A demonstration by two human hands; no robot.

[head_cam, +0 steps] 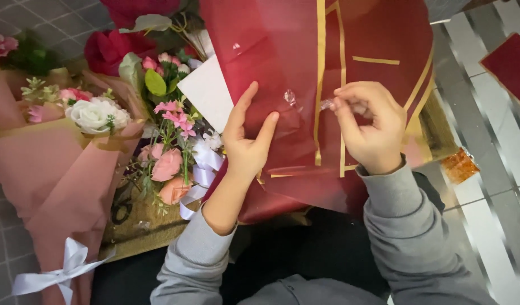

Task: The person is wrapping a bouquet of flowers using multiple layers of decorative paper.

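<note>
**Red wrapping paper and a strip of clear tape**

You have dark red wrapping paper [282, 73] with gold border lines, folded and overlapping, spread across your lap. A short strip of clear tape [308, 101] stretches over it, partly stuck down near a gold line.

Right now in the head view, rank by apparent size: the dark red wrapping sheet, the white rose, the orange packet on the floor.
1. Dark red wrapping sheet, by far the largest.
2. White rose.
3. Orange packet, looking only slightly smaller than the rose, so that order is unsure.
</note>
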